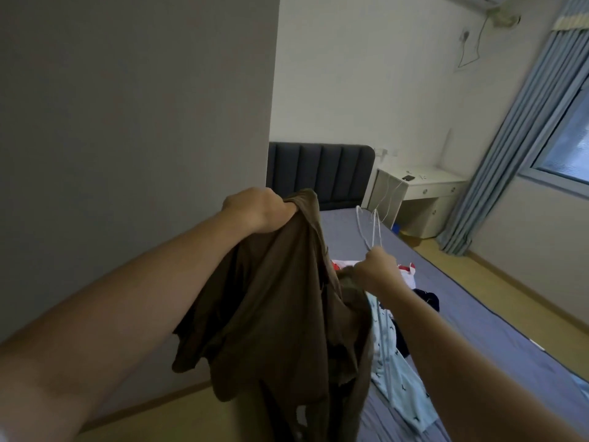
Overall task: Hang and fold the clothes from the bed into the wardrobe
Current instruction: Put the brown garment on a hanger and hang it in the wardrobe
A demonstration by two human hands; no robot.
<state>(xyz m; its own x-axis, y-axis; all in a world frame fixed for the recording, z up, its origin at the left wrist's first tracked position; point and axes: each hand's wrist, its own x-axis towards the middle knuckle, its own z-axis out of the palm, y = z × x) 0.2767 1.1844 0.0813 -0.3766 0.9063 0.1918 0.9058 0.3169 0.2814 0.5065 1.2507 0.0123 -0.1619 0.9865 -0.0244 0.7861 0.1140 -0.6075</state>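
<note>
We are looking at a person of whom only the two arms are showing. The left hand (258, 212) and the right hand (377, 271) are both going uncovered, and the left forearm (127, 314) and right forearm (471, 378) are showing bare all the way from the wrist to the frame's lower edge. At the bottom left corner a thin pale sliver (2, 437) is peeking in beside the left arm; we are not managing to tell whether it is a sleeve hem.

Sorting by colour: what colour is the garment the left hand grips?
The garment is plain olive-brown; head view.
</note>
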